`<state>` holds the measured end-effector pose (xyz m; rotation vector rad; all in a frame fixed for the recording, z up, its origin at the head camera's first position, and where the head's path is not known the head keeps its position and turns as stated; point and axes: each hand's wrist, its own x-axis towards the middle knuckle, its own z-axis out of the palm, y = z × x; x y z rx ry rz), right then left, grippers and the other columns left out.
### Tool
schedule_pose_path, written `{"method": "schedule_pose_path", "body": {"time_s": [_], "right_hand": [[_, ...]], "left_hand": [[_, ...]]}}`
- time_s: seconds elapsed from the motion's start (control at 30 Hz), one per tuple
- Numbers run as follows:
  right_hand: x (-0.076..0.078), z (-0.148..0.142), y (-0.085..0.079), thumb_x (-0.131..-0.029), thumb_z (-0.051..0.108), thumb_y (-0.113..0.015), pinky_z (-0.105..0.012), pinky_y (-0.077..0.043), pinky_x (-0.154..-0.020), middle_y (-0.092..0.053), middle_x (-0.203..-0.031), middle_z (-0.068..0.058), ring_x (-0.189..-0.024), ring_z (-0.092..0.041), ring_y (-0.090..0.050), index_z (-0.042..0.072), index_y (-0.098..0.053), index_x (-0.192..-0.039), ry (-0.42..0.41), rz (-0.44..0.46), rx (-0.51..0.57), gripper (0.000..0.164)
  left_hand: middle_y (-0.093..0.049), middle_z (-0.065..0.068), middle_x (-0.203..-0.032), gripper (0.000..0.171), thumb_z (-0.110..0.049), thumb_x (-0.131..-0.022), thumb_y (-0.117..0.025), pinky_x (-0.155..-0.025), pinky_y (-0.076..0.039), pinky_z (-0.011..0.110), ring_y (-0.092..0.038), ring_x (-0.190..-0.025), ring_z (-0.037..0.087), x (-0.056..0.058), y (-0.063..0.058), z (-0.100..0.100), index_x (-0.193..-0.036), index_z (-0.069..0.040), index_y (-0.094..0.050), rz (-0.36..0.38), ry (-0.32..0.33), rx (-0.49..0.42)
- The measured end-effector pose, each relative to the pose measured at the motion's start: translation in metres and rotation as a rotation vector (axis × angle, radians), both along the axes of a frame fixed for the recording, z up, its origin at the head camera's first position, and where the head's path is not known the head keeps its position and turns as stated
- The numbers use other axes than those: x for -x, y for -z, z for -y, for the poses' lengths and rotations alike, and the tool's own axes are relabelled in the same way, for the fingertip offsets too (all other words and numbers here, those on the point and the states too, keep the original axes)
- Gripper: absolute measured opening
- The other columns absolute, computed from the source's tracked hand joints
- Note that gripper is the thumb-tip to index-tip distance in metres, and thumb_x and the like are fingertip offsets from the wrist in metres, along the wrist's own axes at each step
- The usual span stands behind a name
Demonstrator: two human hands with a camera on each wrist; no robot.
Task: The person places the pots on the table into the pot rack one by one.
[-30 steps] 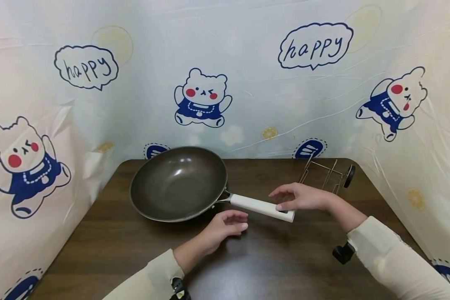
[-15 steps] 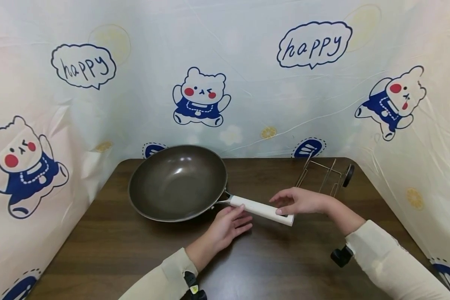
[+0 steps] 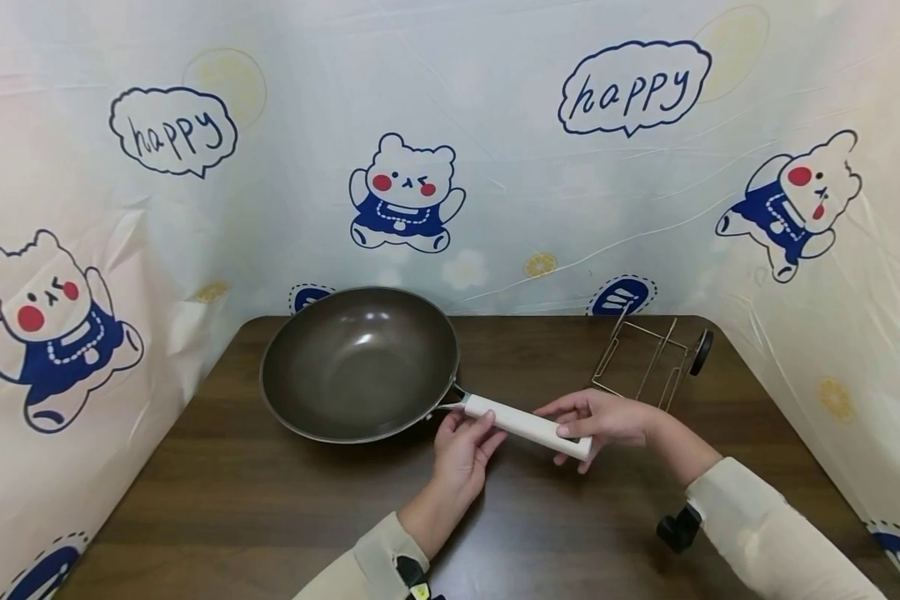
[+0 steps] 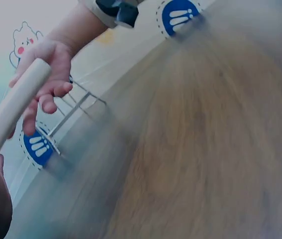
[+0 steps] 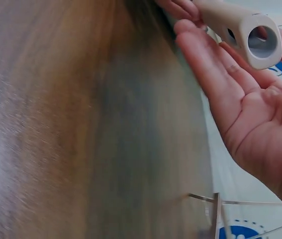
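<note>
A deep dark frying pan (image 3: 360,367) stands at the back left of the table, its white handle (image 3: 528,427) pointing right and toward me. My left hand (image 3: 457,462) holds the handle near the pan, thumb on top and fingers underneath. At the handle's far end is my right hand (image 3: 611,417), thumb lying on top. In the right wrist view its fingers (image 5: 215,72) stretch out almost straight beneath the hollow handle end (image 5: 250,20). The left wrist view shows the same right hand (image 4: 56,62) with fingers spread beside the handle (image 4: 16,107).
A thin metal wire rack (image 3: 648,354) with a black round part (image 3: 701,352) lies at the back right, behind my right hand. Under everything is a dark wooden table (image 3: 270,517). A printed cloth (image 3: 510,192) hangs along its back and sides.
My left hand has come up to the handle and taken hold of it. My right hand has lowered a little, its fingers reaching under the handle end, which has dipped slightly.
</note>
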<state>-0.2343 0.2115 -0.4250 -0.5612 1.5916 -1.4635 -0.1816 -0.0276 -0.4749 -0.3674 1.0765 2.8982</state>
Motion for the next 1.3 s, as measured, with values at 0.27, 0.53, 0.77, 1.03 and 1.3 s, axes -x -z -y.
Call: {"method": "schedule_pose_path", "body": {"time_s": [0.27, 0.53, 0.77, 1.03, 1.3], "right_hand": [[-0.005, 0.005, 0.019, -0.099, 0.002, -0.052, -0.038, -0.058, -0.069, -0.055, -0.130, -0.020, -0.104, -0.033, -0.065, -0.006, -0.036, -0.145, -0.091, 0.165, 0.212, 0.049], [-0.024, 0.016, 0.028, -0.096, 0.009, -0.058, -0.033, -0.057, -0.064, -0.051, -0.131, -0.016, -0.103, -0.031, -0.064, -0.007, -0.031, -0.145, -0.056, 0.134, 0.266, 0.058], [-0.040, 0.022, 0.036, -0.097, 0.010, -0.057, -0.033, -0.057, -0.063, -0.051, -0.131, -0.016, -0.105, -0.031, -0.062, -0.008, -0.027, -0.146, -0.034, 0.095, 0.298, 0.060], [-0.048, 0.034, 0.036, -0.098, 0.002, -0.052, -0.032, -0.057, -0.064, -0.050, -0.131, -0.016, -0.105, -0.032, -0.062, -0.009, -0.024, -0.147, -0.022, 0.056, 0.360, 0.058], [-0.057, 0.047, 0.035, -0.097, 0.000, -0.054, -0.033, -0.057, -0.064, -0.050, -0.130, -0.016, -0.105, -0.037, -0.062, -0.010, -0.023, -0.146, 0.019, 0.013, 0.362, 0.059]], "left_hand": [[-0.058, 0.021, -0.116, 0.072, 0.022, -0.085, -0.056, -0.068, -0.058, 0.041, -0.068, -0.085, 0.022, -0.007, 0.003, -0.001, -0.143, -0.007, -0.025, -0.022, 0.003, 0.020], [-0.054, 0.026, -0.124, 0.070, 0.021, -0.087, -0.053, -0.069, -0.058, 0.039, -0.068, -0.089, 0.024, -0.010, 0.002, 0.015, -0.142, -0.009, -0.023, -0.033, 0.093, 0.038], [-0.059, 0.024, -0.116, 0.074, 0.021, -0.086, -0.055, -0.070, -0.058, 0.039, -0.068, -0.094, 0.031, -0.018, 0.005, 0.024, -0.144, -0.006, -0.018, -0.059, 0.118, 0.092], [-0.060, 0.023, -0.111, 0.072, 0.025, -0.084, -0.053, -0.070, -0.058, 0.039, -0.068, -0.094, 0.033, -0.019, -0.003, 0.037, -0.142, -0.002, -0.019, -0.123, 0.134, 0.117], [-0.061, 0.022, -0.110, 0.068, 0.026, -0.082, -0.052, -0.072, -0.058, 0.040, -0.068, -0.096, 0.035, -0.016, -0.007, 0.050, -0.137, -0.003, -0.025, -0.165, 0.172, 0.163]]}}
